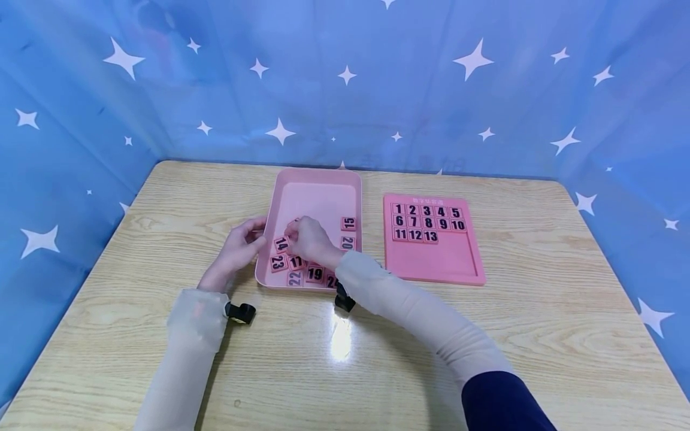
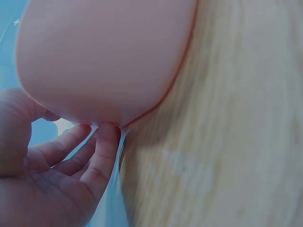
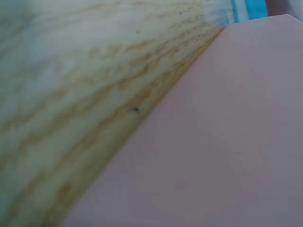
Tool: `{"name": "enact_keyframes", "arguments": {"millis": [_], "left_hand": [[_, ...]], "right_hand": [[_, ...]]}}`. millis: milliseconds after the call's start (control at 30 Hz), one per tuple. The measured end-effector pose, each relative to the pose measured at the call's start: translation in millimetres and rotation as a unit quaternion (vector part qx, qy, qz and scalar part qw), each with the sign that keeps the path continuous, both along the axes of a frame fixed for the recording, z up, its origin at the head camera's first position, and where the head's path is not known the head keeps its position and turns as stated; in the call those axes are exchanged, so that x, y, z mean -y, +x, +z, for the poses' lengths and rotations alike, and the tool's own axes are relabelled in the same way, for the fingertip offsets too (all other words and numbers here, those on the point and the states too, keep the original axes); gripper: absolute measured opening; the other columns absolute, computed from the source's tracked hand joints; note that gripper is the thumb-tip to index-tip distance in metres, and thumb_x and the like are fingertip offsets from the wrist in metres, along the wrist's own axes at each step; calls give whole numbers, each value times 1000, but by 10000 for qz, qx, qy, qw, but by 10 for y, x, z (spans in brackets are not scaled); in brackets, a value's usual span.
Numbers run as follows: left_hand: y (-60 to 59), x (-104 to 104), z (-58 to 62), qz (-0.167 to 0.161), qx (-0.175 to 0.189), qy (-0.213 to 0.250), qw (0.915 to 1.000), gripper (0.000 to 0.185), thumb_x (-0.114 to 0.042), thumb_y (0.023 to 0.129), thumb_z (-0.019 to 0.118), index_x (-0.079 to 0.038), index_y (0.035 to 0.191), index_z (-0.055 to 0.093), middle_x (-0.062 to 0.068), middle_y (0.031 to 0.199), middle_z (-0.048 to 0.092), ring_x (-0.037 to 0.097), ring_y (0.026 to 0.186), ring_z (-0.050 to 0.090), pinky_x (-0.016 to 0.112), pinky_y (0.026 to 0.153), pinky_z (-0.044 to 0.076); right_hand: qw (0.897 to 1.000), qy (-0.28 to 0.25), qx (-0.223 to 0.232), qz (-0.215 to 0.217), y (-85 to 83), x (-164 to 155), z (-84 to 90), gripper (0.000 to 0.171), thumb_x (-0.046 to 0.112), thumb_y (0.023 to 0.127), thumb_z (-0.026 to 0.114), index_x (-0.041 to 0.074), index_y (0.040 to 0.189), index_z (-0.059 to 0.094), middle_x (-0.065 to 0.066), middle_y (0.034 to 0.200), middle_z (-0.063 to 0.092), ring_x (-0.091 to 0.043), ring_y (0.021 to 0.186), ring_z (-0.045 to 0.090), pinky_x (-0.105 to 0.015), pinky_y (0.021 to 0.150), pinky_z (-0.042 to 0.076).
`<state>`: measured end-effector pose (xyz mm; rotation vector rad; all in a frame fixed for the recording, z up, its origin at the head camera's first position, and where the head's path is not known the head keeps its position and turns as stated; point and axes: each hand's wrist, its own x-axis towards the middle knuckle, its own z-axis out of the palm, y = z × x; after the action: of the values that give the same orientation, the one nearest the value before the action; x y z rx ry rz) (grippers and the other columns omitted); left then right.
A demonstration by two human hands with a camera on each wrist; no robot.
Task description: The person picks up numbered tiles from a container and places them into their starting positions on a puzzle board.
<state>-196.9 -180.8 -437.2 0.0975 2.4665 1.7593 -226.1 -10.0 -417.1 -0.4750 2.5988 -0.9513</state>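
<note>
A pink tray (image 1: 318, 194) holds several loose number tiles. My right hand (image 1: 311, 239) reaches into it, thumb and fingers curled at the right edge of the tile marked 14 (image 1: 281, 243), seeming to pinch it; the hand hides part of the contact. Tiles 23 (image 1: 278, 263) and 17 (image 1: 296, 262) lie just below. My left hand (image 1: 238, 248) is at the tray's left side, fingertips resting against its outer wall (image 2: 104, 61). Only the tray's wall (image 3: 213, 132) and the tabletop show in the right wrist view, with no fingers.
To the right lies a pink puzzle board (image 1: 431, 263), with tiles 1 to 13 in rows at its top. Tiles 15 (image 1: 348, 224) and 20 (image 1: 347, 243) line the tray's right wall. A blue curtain (image 1: 345, 108) with white stars hangs behind the wooden table (image 1: 539, 287).
</note>
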Motion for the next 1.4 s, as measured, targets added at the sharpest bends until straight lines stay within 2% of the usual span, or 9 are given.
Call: {"name": "enact_keyframes", "arguments": {"millis": [233, 467, 600, 700, 833, 1233, 1400], "left_hand": [[-4, -1, 3, 27, 126, -59, 9999, 46, 6, 89, 46, 13, 134, 40, 30, 125, 49, 35, 107, 49, 12, 78, 42], [-5, -4, 0, 83, 251, -120, 9996, 47, 5, 89, 47, 10, 136, 39, 29, 125, 49, 35, 109, 49, 13, 80, 42], [-3, -9, -5, 105, 170, -96, 9998, 47, 6, 88, 47, 11, 134, 40, 30, 123, 50, 35, 106, 49, 12, 78, 42], [-3, -16, -9, 89, 62, -52, 9999, 46, 7, 87, 47, 12, 133, 41, 31, 123, 50, 35, 104, 50, 12, 77, 42], [3, -20, -11, 84, 0, 21, 10000, 46, 7, 87, 47, 13, 132, 41, 32, 122, 50, 36, 105, 50, 11, 77, 42], [19, -2, -35, 39, -68, 62, 10000, 46, 7, 86, 46, 14, 131, 41, 32, 122, 50, 37, 106, 50, 11, 77, 42], [8, 0, -26, 19, -28, 5, 10000, 46, 6, 87, 46, 14, 132, 41, 32, 123, 50, 36, 106, 50, 12, 78, 42]], "right_hand": [[10000, -38, -11, 16, -15, -11, 0, 32, 8, 75, 76, 6, 107, 68, -1, 93, 57, -12, 83, 52, -20, 74, 45], [9983, -514, 179, -197, 2, -97, 47, 30, 15, 74, 79, 7, 101, 68, 0, 85, 59, -11, 77, 53, -19, 69, 44], [9971, -756, -55, -117, 32, -215, 122, 31, 24, 72, 81, 6, 93, 67, -1, 82, 61, -13, 75, 53, -20, 67, 44], [9950, -926, -385, 9, 45, -335, 211, 30, 17, 73, 79, 3, 96, 67, -5, 85, 62, -15, 77, 56, -21, 70, 47], [9932, -997, -604, 9, 47, -523, 344, 31, 6, 74, 74, -2, 103, 66, -9, 89, 62, -19, 80, 59, -22, 74, 49], [9923, -865, -784, -412, 69, -1383, 584, 35, 6, 75, 74, -3, 107, 64, -13, 91, 63, -25, 84, 59, -32, 74, 51], [9889, -767, -1129, -582, 83, -1797, 588, 30, 5, 76, 72, -5, 103, 64, -16, 89, 63, -27, 82, 59, -33, 71, 50]]}}
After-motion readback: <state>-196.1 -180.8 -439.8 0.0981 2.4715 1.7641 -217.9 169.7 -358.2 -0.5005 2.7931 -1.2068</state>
